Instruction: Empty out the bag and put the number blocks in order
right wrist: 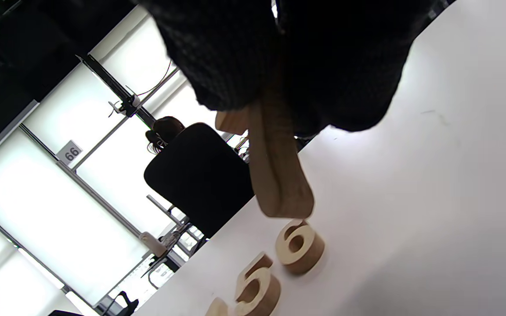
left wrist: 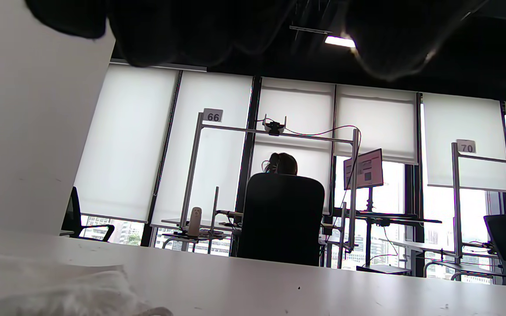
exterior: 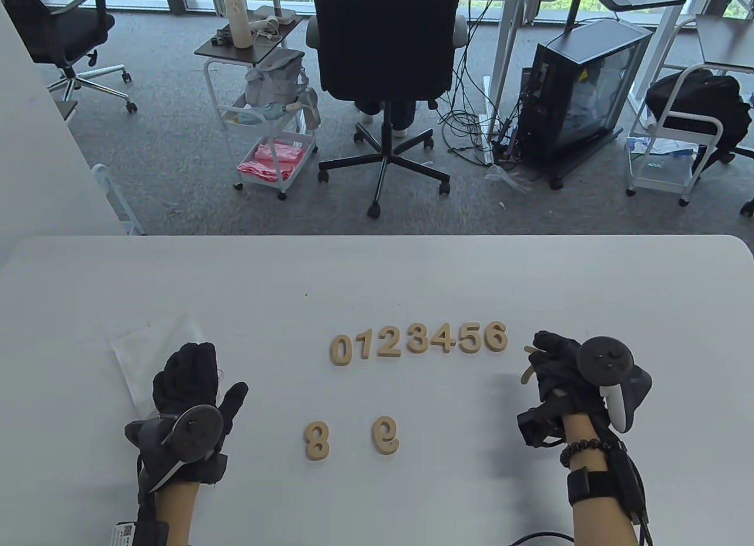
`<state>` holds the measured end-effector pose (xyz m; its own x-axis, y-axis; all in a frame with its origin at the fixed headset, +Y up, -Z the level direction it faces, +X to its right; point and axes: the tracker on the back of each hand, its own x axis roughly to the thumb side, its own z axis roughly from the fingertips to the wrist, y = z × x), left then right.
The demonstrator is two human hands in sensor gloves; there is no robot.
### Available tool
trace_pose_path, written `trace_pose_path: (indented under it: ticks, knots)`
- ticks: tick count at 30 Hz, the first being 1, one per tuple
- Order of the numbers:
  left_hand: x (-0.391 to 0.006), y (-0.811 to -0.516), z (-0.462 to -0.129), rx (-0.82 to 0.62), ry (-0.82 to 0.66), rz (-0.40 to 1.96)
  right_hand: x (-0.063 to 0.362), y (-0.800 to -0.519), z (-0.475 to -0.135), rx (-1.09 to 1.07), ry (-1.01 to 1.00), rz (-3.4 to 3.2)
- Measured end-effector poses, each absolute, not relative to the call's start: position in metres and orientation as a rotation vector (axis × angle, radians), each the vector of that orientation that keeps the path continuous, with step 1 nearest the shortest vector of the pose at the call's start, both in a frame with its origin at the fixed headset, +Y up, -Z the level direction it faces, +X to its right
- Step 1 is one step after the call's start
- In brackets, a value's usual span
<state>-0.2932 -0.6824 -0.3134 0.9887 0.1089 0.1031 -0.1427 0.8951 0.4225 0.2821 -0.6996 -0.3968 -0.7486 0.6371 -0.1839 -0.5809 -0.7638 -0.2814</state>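
Table view: we held 7 block [exterior: 526, 366] pinched in R hand [exterior: 562, 372], L hand [exterior: 191, 381] flat, open; next we judged: set it just beside 6 [exterior: 496, 337].

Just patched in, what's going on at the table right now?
A person is lining up wooden number blocks. The row reads 0 through 6. The right hand pinches another wooden block, probably the 7, held just past the 6. The 8 and 9 lie loose nearer the person. The left hand rests open on the emptied clear bag.
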Motion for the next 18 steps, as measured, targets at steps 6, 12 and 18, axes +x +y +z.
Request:
trace_pose_path:
  ticks: [6,12,18]
  knots:
    - [-0.297,-0.682,-0.313,0.448,-0.054,0.124,0.290,-0.699,-0.433,-0.412,-0.207,2.604]
    - [-0.301,-0.681,-0.313,0.453,-0.036,0.123,0.277,-0.709,-0.472,-0.441,-0.133,2.743]
    - [-0.303,-0.682,-0.312,0.447,-0.021,0.117,0.257,-0.728,-0.502,-0.483,-0.076,2.831]
